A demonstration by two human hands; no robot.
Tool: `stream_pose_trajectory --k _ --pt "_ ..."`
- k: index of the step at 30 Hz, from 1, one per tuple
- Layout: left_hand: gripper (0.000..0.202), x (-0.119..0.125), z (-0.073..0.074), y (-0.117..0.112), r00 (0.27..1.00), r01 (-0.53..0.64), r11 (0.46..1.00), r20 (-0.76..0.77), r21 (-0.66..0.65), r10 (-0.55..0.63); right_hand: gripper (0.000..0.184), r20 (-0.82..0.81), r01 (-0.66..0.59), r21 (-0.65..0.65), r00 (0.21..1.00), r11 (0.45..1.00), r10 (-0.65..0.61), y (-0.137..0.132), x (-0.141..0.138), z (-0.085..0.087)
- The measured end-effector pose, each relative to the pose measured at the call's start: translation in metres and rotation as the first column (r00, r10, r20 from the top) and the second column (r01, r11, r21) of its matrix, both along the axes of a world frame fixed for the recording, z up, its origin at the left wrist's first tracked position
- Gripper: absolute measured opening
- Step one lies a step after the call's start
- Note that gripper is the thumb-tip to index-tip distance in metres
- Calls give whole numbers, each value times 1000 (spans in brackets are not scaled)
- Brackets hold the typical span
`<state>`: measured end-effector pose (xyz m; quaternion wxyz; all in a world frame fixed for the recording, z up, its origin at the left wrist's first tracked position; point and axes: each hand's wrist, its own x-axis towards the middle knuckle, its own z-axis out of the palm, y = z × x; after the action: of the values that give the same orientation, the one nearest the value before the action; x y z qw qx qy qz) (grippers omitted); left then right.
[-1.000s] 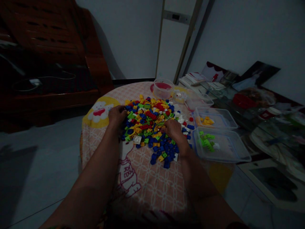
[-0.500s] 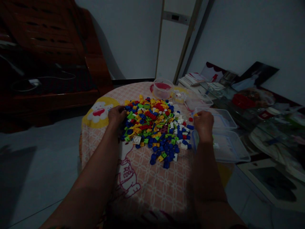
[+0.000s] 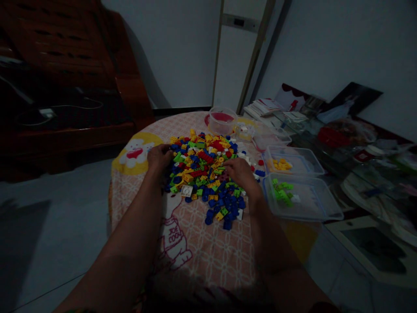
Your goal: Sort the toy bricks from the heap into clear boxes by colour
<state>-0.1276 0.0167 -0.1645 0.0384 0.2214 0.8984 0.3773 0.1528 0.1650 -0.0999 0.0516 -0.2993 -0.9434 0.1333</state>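
A heap of mixed toy building bricks [image 3: 202,167], in blue, yellow, green, red and white, lies on the round table. My left hand [image 3: 159,157] rests at the heap's left edge with its fingers curled in; whatever may be between them is hidden. Over the right part of the heap, my right hand [image 3: 240,171] reaches in with fingers stretched and slightly apart, and no brick shows in it. Yellow bricks [image 3: 280,164] lie in the farther clear plastic tray [image 3: 309,161]. The nearer clear tray [image 3: 321,200] holds green bricks [image 3: 282,191] and a white one.
A round clear tub [image 3: 223,121] and a smaller clear container [image 3: 245,130] stand at the table's back. A patterned cloth [image 3: 215,256] covers the table. Right of it is a cluttered glass table [image 3: 339,156]; a wooden bench [image 3: 74,126] stands at the left.
My right hand has moved left from above the farther tray to the heap, and the yellow piece at its fingers is gone from it. My left hand has stayed still.
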Motion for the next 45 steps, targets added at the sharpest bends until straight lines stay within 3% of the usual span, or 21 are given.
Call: stream_pose_trajectory --k 4,9,15,20,24,29,32,35,40,45 --pt "52 1 1 0 1000 12 1000 0 -9 -12 37 222 -58 45 974 997 47 -17 -16 -13" --pt "54 1 -1 1 1000 11 1000 1 -27 -11 46 292 -75 82 955 994 48 -18 -16 -15" --pt "52 -1 -4 0 1000 6 1000 -12 8 -6 47 225 -55 -24 973 998 59 -7 -5 -9" --pt "46 -2 -4 2 999 -27 995 -15 95 28 47 86 18 -40 996 999 -14 8 4 -10" --pt "37 -2 12 3 983 -90 943 -124 319 136 43 31 63 -47 998 997 -61 15 5 -16" --pt "27 9 44 4 964 38 841 -241 540 111 40 31 60 -46 998 997 -58 20 5 -20" --pt "27 15 44 7 960 84 874 -273 478 57 42 60 2 -65 998 998 2 18 4 -19" --pt "32 11 31 7 976 53 931 -217 361 29 40 124 -47 -59 991 997 54 9 1 -17" --pt "38 -12 5 -3 981 -75 969 -159 234 114 36 243 -31 33 970 999 22 -7 -6 -16" --pt "45 -26 -10 -11 992 -109 990 -51 84 114 19 159 21 -15 987 1000 -18 -1 -4 -17"
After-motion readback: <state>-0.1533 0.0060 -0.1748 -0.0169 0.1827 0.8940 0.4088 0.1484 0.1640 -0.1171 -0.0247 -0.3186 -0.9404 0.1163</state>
